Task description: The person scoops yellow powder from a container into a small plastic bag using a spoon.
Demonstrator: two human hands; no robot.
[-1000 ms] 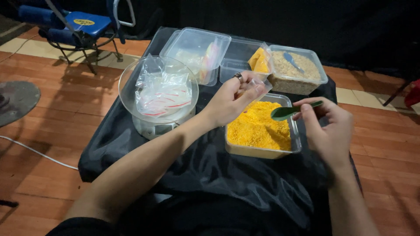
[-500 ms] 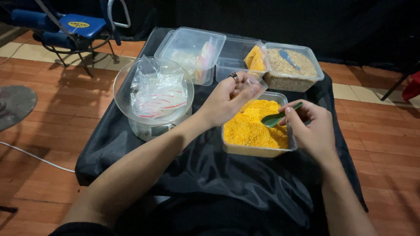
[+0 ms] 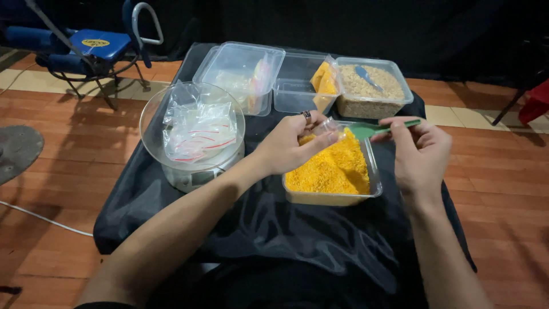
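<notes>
The left hand [image 3: 289, 146] pinches a small clear bag [image 3: 325, 127] above the tub of yellow grain [image 3: 334, 171]; the right hand [image 3: 420, 151] grips a green spoon [image 3: 372, 130], apparently loaded, at the bag's mouth. Filling step; tipping needs a steady aim.

Warm indoor light, sharp centre, dark backdrop

Light from above brightens the forearms and the yellow crumbs [image 3: 334, 169]; soft sheen lies on the black cloth [image 3: 297, 229] and the glass bowl [image 3: 150, 129]. The far background sinks into near-black, and the wooden floor [image 3: 503, 171] bends slightly at the frame edges.
</notes>
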